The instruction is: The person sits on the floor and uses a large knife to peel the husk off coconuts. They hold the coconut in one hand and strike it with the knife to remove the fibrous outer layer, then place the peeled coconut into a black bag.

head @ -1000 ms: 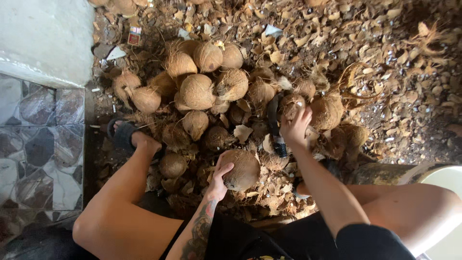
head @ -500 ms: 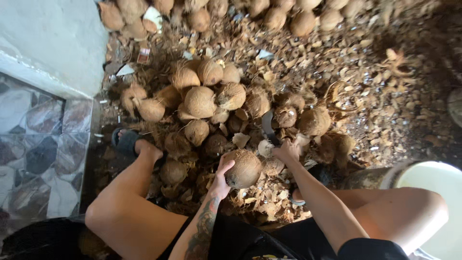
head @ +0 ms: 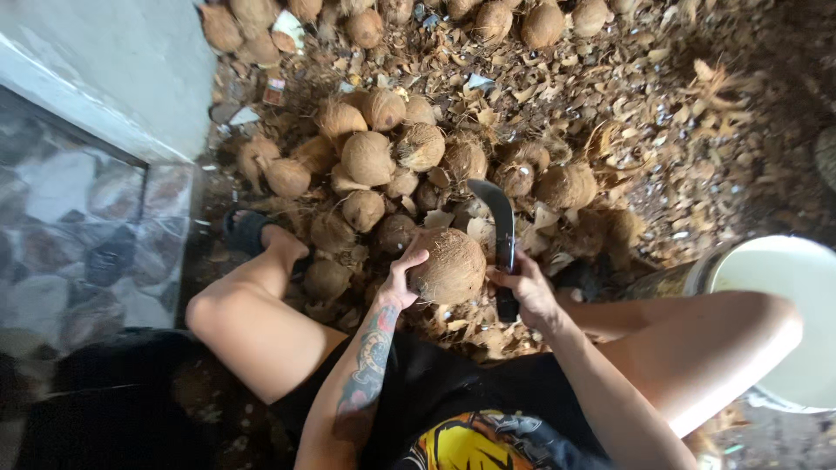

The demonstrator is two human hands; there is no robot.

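My left hand [head: 400,280] grips a brown husked coconut [head: 449,265] from its left side, between my knees. My right hand [head: 525,292] is shut on the dark handle of a curved machete [head: 502,228]. Its blade points away from me, just right of the coconut and close to it. A pile of hairy coconuts [head: 370,158] lies on the ground just beyond my hands.
Husk scraps [head: 662,104] cover the ground. More coconuts [head: 488,19] lie at the far edge. A white bucket [head: 788,287] stands at the right by my knee. My left foot wears a dark sandal [head: 246,231]. A grey wall [head: 113,61] and stone tiles [head: 78,226] are at the left.
My right hand took the machete from the pile and drew it back beside the coconut. My left hand lifted the coconut nearer to me. The view shifted forward.
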